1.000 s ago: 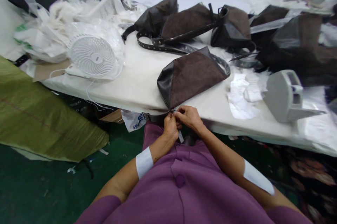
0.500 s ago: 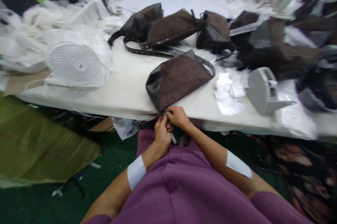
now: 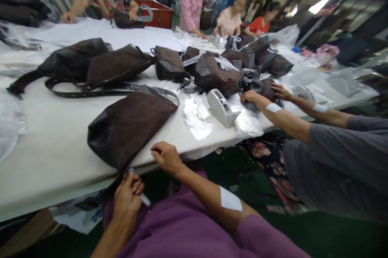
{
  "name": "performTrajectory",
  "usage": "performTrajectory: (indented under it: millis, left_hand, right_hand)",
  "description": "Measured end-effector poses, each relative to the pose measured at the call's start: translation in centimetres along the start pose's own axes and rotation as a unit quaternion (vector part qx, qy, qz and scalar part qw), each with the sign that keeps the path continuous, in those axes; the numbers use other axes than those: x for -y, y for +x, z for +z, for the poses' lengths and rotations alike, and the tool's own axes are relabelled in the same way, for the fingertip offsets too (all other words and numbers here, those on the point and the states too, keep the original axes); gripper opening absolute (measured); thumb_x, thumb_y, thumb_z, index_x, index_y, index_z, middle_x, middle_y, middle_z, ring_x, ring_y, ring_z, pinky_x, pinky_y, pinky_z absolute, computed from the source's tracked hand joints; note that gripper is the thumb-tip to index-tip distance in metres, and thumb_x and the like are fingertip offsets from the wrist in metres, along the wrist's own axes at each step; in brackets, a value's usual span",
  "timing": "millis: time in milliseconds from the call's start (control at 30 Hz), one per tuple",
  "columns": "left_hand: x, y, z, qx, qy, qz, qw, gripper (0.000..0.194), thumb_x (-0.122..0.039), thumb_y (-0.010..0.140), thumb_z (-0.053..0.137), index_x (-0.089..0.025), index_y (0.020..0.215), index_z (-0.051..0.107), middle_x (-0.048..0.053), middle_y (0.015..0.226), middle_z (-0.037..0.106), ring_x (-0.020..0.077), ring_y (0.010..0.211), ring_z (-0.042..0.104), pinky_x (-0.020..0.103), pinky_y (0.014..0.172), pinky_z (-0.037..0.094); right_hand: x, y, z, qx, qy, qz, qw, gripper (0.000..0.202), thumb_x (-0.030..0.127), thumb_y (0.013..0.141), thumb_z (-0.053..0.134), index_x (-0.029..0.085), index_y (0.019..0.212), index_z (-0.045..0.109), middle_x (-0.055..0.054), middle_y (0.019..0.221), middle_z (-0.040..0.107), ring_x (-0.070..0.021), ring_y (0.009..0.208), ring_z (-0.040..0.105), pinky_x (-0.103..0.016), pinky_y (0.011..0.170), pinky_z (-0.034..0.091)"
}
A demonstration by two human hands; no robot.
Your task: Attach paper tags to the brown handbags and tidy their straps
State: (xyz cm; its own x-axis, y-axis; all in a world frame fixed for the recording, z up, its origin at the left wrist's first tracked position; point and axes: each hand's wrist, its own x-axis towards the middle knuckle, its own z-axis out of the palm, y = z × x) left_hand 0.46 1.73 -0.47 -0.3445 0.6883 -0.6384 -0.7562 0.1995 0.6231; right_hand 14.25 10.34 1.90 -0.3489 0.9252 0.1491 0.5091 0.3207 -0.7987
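A brown suede-like handbag (image 3: 130, 126) with black glossy ends lies at the table's front edge, its strap (image 3: 113, 185) hanging over the side. My left hand (image 3: 129, 193) is closed round the strap end just below the edge, at a small shiny metal piece (image 3: 130, 170). A whitish strip (image 3: 144, 199) sticks out of that fist. To its right, my right hand (image 3: 167, 159) hovers by the table edge, apart from the bag, fingers curled and thumb drawn in to the fingertips. Anything between them is too small to make out.
More bags (image 3: 118, 66) lie behind on the white table (image 3: 54, 161). A grey tape dispenser (image 3: 221, 108) stands to the right beside white papers (image 3: 198, 118). A co-worker's hands (image 3: 251, 96) handle a dark bag close by on the right. Several people work across the table.
My right hand has come away from the strap end and moved right, while my left hand still grips it. The camera view has swung up and to the right.
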Motion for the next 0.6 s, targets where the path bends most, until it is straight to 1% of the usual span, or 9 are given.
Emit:
performTrajectory:
  millis: [67, 133, 200, 233, 300, 367, 433, 500, 600]
  left_hand:
    - [0.1, 0.2, 0.1, -0.006, -0.004, 0.009, 1.000, 0.017, -0.011, 0.069, 0.067, -0.014, 0.067, 0.050, -0.005, 0.056, 0.051, 0.0015, 0.036, 0.031, 0.013, 0.033, 0.023]
    - [0.2, 0.2, 0.4, -0.017, -0.007, 0.017, 1.000, 0.016, -0.010, 0.069, 0.067, -0.014, 0.068, 0.051, -0.004, 0.057, 0.052, 0.0016, 0.036, 0.032, 0.013, 0.033, 0.023]
    - [0.1, 0.1, 1.0, -0.030, -0.007, 0.019, 0.999, 0.015, -0.009, 0.070, 0.065, -0.014, 0.068, 0.051, -0.004, 0.056, 0.052, 0.0019, 0.035, 0.032, 0.013, 0.033, 0.023]
    - [0.1, 0.0, 1.3, -0.037, -0.006, 0.017, 0.999, 0.014, -0.008, 0.072, 0.063, -0.014, 0.068, 0.051, -0.004, 0.055, 0.052, 0.0020, 0.035, 0.032, 0.013, 0.033, 0.023]
    - [0.1, -0.1, 1.7, -0.050, -0.002, 0.016, 0.999, 0.015, -0.007, 0.074, 0.060, -0.015, 0.067, 0.049, -0.004, 0.054, 0.051, 0.0023, 0.034, 0.032, 0.013, 0.033, 0.023]
    - [0.2, 0.0, 2.0, -0.055, 0.003, 0.019, 0.998, 0.016, -0.007, 0.076, 0.058, -0.015, 0.067, 0.048, -0.004, 0.055, 0.051, 0.0025, 0.034, 0.032, 0.014, 0.033, 0.022]
    - [0.3, 0.2, 2.0, -0.056, 0.008, 0.024, 0.998, 0.016, -0.007, 0.077, 0.056, -0.016, 0.068, 0.048, -0.004, 0.056, 0.051, 0.0025, 0.034, 0.032, 0.014, 0.033, 0.023]
    - [0.5, 0.3, 2.0, -0.062, 0.014, 0.028, 0.998, 0.016, -0.006, 0.079, 0.054, -0.016, 0.068, 0.048, -0.004, 0.056, 0.051, 0.0025, 0.034, 0.032, 0.014, 0.034, 0.023]
    - [0.6, 0.3, 2.2, -0.076, 0.022, 0.035, 0.996, 0.017, -0.004, 0.080, 0.051, -0.015, 0.068, 0.047, -0.004, 0.055, 0.051, 0.0026, 0.034, 0.031, 0.014, 0.034, 0.023]
  right_hand:
    - [-2.3, -1.1, -4.0, -0.083, -0.002, 0.017, 0.996, 0.016, 0.025, 0.084, 0.052, 0.019, 0.093, 0.064, -0.005, 0.093, 0.065, -0.0154, 0.082, 0.058, -0.025, 0.078, 0.044]
    - [-4.8, -2.3, -8.4, -0.151, -0.034, 0.056, 0.986, 0.017, 0.024, 0.084, 0.050, 0.018, 0.092, 0.064, -0.006, 0.092, 0.065, -0.0163, 0.079, 0.058, -0.027, 0.075, 0.045]
    - [-7.4, -3.8, -12.5, -0.202, -0.078, 0.093, 0.972, 0.018, 0.023, 0.083, 0.050, 0.017, 0.091, 0.065, -0.007, 0.090, 0.065, -0.0169, 0.076, 0.058, -0.028, 0.073, 0.045]
    - [-8.6, -4.5, -14.2, -0.222, -0.097, 0.107, 0.964, 0.018, 0.023, 0.082, 0.050, 0.017, 0.090, 0.065, -0.007, 0.089, 0.066, -0.0171, 0.075, 0.058, -0.028, 0.072, 0.045]
    - [-10.7, -5.8, -16.8, -0.243, -0.120, 0.122, 0.955, 0.019, 0.023, 0.082, 0.051, 0.016, 0.090, 0.066, -0.007, 0.089, 0.066, -0.0174, 0.074, 0.058, -0.029, 0.070, 0.046]
    - [-12.3, -6.2, -18.1, -0.240, -0.133, 0.118, 0.954, 0.019, 0.023, 0.082, 0.052, 0.016, 0.089, 0.067, -0.007, 0.090, 0.067, -0.0176, 0.074, 0.059, -0.029, 0.071, 0.046]
    - [-13.3, -5.6, -18.4, -0.222, -0.146, 0.091, 0.960, 0.017, 0.023, 0.082, 0.052, 0.016, 0.089, 0.067, -0.006, 0.090, 0.067, -0.0183, 0.077, 0.059, -0.031, 0.074, 0.046]
    - [-13.9, -4.1, -18.1, -0.200, -0.161, 0.047, 0.965, 0.016, 0.022, 0.082, 0.053, 0.017, 0.088, 0.067, -0.007, 0.089, 0.066, -0.0196, 0.081, 0.059, -0.032, 0.079, 0.046]
    - [-14.4, -1.0, -16.9, -0.166, -0.184, -0.004, 0.969, 0.014, 0.021, 0.082, 0.056, 0.016, 0.089, 0.067, -0.008, 0.088, 0.065, -0.0214, 0.087, 0.057, -0.034, 0.085, 0.044]
